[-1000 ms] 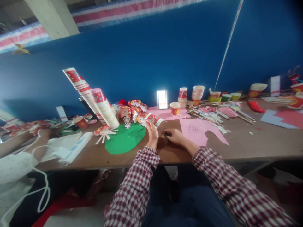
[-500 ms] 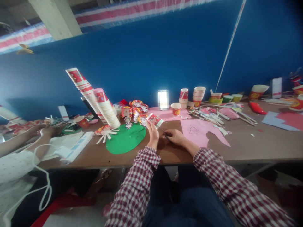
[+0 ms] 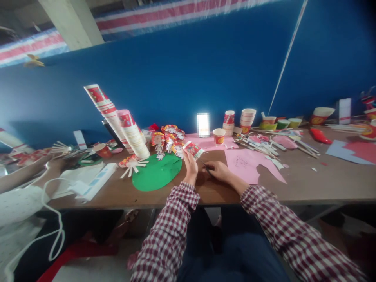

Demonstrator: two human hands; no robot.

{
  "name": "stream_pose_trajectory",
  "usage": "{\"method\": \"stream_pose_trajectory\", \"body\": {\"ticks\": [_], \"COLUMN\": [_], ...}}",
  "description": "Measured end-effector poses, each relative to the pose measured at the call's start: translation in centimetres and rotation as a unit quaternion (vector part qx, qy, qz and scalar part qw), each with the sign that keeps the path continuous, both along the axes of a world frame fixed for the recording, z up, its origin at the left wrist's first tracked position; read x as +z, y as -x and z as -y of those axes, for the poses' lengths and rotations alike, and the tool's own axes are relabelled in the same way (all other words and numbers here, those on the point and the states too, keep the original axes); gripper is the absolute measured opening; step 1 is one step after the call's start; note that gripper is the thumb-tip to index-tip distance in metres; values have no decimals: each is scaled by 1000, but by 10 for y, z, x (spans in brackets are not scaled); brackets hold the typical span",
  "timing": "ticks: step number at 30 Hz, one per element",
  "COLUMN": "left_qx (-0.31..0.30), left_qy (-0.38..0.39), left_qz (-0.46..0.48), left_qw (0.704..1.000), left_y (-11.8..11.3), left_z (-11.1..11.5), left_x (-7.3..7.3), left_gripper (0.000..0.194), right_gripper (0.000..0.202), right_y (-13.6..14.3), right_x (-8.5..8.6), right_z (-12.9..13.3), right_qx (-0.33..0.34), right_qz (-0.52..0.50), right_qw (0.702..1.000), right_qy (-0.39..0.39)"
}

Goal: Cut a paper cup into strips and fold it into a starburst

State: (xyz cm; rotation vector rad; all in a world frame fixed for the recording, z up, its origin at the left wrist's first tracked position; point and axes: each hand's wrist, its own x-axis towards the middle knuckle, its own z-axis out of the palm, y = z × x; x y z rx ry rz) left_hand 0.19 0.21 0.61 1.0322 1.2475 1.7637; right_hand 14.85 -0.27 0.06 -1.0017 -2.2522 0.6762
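Note:
My left hand [image 3: 190, 168] holds a red and white paper cup [image 3: 193, 149] tilted on its side, above the brown table [image 3: 167, 197]. Closed around the handles of dark scissors [image 3: 208, 169], my right hand [image 3: 217, 170] is just right of the cup, with the blades pointing up and left toward it. A green paper oval [image 3: 157, 172] lies to the left of my left hand. Beyond my right hand is a pink paper sheet [image 3: 245, 164] with dark line marks on it.
Tall stacks of paper cups [image 3: 133, 135] lean at the left, beside a white power strip [image 3: 98, 182]. Another person's hand [image 3: 57, 166] is at the far left. Brushes and sticks [image 3: 261, 145] lie at the right, near a single cup [image 3: 219, 136].
The whole view has shifted very slightly. The other person's hand at the far left now has a fan of white strips by it. My hands keep nearly the same pose.

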Motion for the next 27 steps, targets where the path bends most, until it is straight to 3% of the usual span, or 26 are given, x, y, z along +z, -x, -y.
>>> {"method": "stream_pose_trajectory", "body": {"ticks": [15,27], "left_qx": [23,31], "left_qy": [-12,-32], "left_qz": [5,-109], "left_qw": [1000,993], "left_y": [1,2], "left_z": [-6,-6], "left_x": [-9,-12], "left_gripper": [64,60], "right_gripper": [29,29], "right_y": [-1,-1], "right_x": [0,-4], "right_z": [0,-3], "right_qx": [-18,-11], "right_qz": [15,-23], "right_qw": [1000,1000], "right_qy": [-3,9]}}
